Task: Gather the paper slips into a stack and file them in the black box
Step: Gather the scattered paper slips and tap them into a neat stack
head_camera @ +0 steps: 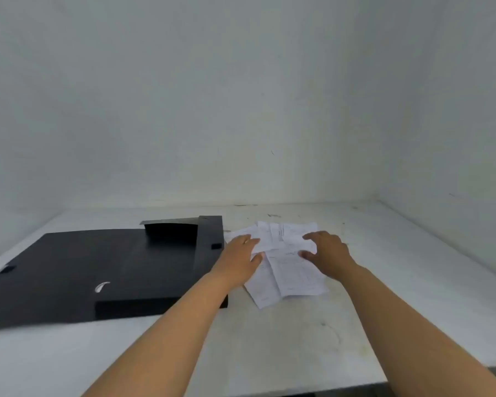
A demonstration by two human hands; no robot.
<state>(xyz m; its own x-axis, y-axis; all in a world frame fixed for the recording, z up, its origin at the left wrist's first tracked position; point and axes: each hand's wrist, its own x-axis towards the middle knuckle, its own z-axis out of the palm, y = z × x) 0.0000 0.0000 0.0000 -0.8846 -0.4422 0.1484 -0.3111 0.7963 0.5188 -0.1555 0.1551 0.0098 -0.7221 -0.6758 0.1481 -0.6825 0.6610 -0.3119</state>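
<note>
Several white printed paper slips point(287, 262) lie in a loose, overlapping pile on the white table, right of centre. My left hand point(238, 259) rests on the pile's left side, fingers spread and pressing on the slips. My right hand point(327, 253) lies on the pile's right side, fingers curled over the top sheets. Neither hand has lifted a slip. The black box point(103, 270) lies flat and wide on the left, its lid folded open, its right edge next to my left hand.
The white table point(398, 282) runs to grey walls at the back and on both sides. Its front edge point(355, 388) shows at the bottom right. Bare tabletop lies right of the slips and in front of them.
</note>
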